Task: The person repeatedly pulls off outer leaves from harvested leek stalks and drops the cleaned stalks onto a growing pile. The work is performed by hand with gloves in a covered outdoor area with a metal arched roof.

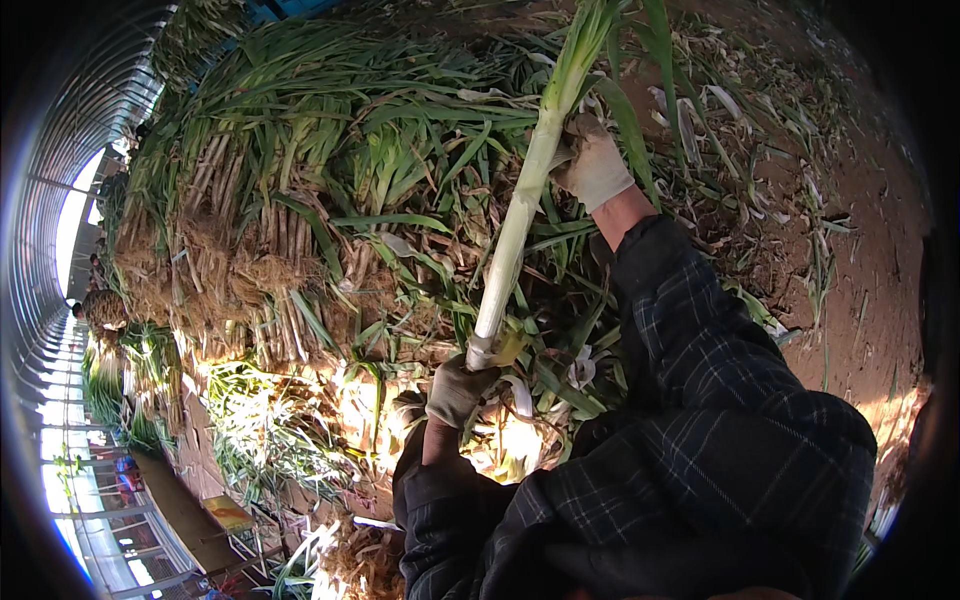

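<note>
A long leek with a pale stalk and green leaves slants up across the middle of the view. My left hand, in a dirty work glove, is closed round its lower end, so the root end is mostly hidden. Higher up, where the white turns green, my right hand in a pale glove has its fingers closed at the stalk's right side. Green leaves hang down beside that hand. Beneath the stalk lie loose leaves and peelings.
A large heap of leeks, roots and dry skins showing, fills the left. Peeled scraps litter the brown ground at right. Near the bottom lies a bundle with tangled roots. A low yellow-topped stool stands lower left.
</note>
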{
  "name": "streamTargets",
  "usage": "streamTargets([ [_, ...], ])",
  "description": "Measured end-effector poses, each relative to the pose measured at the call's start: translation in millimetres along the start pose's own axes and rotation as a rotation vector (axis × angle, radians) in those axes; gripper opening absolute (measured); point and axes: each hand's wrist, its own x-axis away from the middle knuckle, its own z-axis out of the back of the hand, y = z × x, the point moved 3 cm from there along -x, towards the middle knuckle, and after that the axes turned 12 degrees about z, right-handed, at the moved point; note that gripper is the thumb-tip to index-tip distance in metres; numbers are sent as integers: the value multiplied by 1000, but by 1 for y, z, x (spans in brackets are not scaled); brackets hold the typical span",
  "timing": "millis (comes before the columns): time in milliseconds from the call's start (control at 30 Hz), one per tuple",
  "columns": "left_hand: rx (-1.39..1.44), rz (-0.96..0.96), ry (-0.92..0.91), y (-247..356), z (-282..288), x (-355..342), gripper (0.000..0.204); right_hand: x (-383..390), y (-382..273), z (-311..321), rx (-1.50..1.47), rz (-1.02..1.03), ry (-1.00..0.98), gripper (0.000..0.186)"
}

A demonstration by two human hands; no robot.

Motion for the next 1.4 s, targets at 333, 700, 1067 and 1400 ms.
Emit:
streamTargets([
  [333, 116, -34, -189, 7, 2, 7, 10, -5, -4, 43, 561, 156, -351, 24],
  [700, 172, 194, -180, 3, 2, 1, 37, -29, -11, 50, 117, 60, -165, 45],
  [1067, 105, 63, -203, 2, 0, 5, 31, -24, -7, 61, -68, 14, -116, 43],
  [1400, 204, -152, -289, 26, -1, 22, 30, -24, -2, 67, -234, -272, -558, 47],
])
